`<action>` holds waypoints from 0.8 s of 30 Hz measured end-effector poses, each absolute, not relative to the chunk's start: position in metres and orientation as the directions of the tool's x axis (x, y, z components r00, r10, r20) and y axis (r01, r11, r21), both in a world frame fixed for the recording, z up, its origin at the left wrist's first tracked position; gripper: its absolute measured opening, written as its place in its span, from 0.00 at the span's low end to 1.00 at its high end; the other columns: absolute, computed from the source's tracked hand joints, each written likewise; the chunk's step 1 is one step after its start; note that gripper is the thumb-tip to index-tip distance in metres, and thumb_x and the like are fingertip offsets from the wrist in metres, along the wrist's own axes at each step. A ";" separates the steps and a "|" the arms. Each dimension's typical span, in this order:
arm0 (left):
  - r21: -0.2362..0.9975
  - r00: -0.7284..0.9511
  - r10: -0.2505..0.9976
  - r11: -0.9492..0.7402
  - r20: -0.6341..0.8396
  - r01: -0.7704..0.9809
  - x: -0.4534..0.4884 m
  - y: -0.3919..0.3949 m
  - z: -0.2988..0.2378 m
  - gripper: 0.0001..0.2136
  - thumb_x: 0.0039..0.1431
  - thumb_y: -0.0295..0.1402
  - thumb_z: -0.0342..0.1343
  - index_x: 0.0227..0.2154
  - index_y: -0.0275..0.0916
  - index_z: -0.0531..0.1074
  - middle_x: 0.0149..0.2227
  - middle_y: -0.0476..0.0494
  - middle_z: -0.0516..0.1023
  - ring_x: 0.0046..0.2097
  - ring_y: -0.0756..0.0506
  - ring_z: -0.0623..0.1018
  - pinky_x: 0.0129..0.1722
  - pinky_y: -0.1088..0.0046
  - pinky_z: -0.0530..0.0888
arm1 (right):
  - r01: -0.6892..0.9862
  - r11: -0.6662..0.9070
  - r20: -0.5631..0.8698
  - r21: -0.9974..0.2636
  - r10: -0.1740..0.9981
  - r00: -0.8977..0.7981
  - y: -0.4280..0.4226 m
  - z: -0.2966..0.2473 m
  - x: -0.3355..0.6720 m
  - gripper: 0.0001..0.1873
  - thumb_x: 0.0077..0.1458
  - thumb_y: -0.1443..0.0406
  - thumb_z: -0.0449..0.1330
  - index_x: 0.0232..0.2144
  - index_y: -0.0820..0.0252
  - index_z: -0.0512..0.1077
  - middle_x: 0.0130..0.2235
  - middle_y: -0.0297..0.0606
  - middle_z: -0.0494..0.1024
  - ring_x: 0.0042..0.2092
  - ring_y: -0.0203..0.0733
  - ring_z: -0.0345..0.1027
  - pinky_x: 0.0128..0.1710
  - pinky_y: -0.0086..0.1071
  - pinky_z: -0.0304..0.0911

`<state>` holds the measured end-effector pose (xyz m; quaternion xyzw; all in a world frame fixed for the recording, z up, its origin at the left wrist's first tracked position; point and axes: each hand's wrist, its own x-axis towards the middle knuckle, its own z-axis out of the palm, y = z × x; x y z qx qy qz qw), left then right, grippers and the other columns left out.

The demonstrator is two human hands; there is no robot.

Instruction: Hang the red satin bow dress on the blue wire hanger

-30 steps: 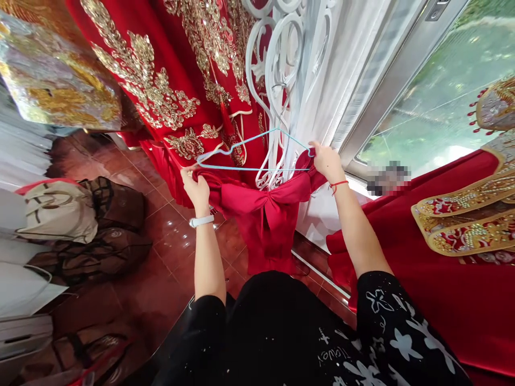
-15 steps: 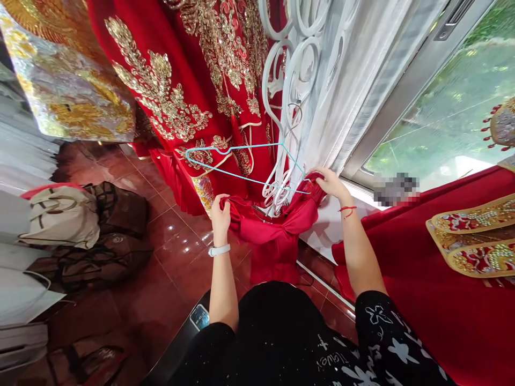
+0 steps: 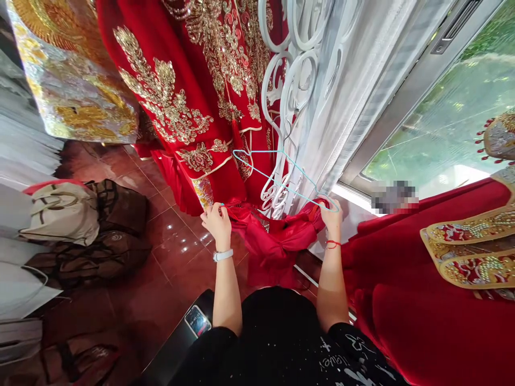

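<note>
I hold a plain red garment (image 3: 277,241) stretched between both hands in front of a white scrolled metal stand (image 3: 289,96). My left hand (image 3: 217,224) pinches its left edge; a white band sits on that wrist. My right hand (image 3: 330,215) grips the garment's right edge together with the lower end of a light blue wire hanger (image 3: 281,174). The hanger tilts, its left end raised free above the cloth. Its hook points up by the stand.
Red gowns with gold embroidery (image 3: 193,91) hang behind. Dark and beige bags (image 3: 80,225) lie on the brown tiled floor at left. A red cloth surface with gold embroidered pieces (image 3: 462,252) is at right, under a window (image 3: 442,112). A phone (image 3: 197,320) rests below.
Both hands have dropped lower with the garment. The hanger's left end has come off the cloth and swung right and up; the hanger now tilts.
</note>
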<state>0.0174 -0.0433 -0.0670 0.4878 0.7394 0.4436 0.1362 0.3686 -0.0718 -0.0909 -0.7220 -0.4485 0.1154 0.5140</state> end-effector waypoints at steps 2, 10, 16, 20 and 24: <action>0.867 -0.444 0.885 0.110 0.137 0.486 0.020 -0.043 -0.070 0.13 0.64 0.22 0.49 0.24 0.41 0.65 0.29 0.44 0.72 0.35 0.44 0.70 0.39 0.70 0.66 | 0.557 -0.083 0.324 -0.826 0.740 0.590 -0.076 -0.095 0.368 0.17 0.54 0.65 0.55 0.39 0.59 0.82 0.42 0.48 0.79 0.47 0.51 0.72 0.56 0.46 0.68; 0.949 -0.304 0.906 0.243 -0.296 -0.200 0.045 -0.053 -0.073 0.15 0.58 0.24 0.50 0.19 0.41 0.56 0.18 0.59 0.51 0.19 0.56 0.51 0.20 0.82 0.52 | 0.655 -0.309 0.306 -0.689 0.696 0.650 -0.086 -0.105 0.361 0.17 0.59 0.63 0.52 0.36 0.57 0.82 0.46 0.48 0.71 0.49 0.54 0.66 0.55 0.46 0.64; 0.918 -0.224 0.925 0.227 -0.308 -0.326 0.049 -0.069 -0.061 0.15 0.53 0.26 0.54 0.19 0.41 0.53 0.18 0.60 0.50 0.18 0.59 0.50 0.18 0.84 0.50 | 0.685 -0.350 0.331 -0.639 0.679 0.656 -0.094 -0.112 0.368 0.22 0.62 0.65 0.47 0.35 0.56 0.83 0.47 0.49 0.74 0.48 0.55 0.66 0.53 0.46 0.64; 0.898 -0.205 0.935 0.191 -0.289 -0.396 0.053 -0.076 -0.051 0.17 0.54 0.25 0.56 0.19 0.40 0.52 0.18 0.60 0.49 0.17 0.59 0.50 0.18 0.84 0.50 | 0.642 -0.343 0.256 -0.686 0.711 0.655 -0.096 -0.122 0.385 0.17 0.56 0.65 0.53 0.34 0.59 0.83 0.41 0.49 0.78 0.43 0.52 0.70 0.51 0.44 0.67; 0.864 -0.193 0.927 0.203 -0.321 -0.461 0.063 -0.085 -0.041 0.16 0.56 0.21 0.53 0.18 0.40 0.54 0.17 0.60 0.50 0.17 0.59 0.50 0.17 0.84 0.49 | 0.624 -0.355 0.112 -0.697 0.805 0.583 -0.097 -0.139 0.399 0.09 0.51 0.67 0.58 0.28 0.56 0.79 0.36 0.49 0.83 0.43 0.54 0.75 0.53 0.43 0.70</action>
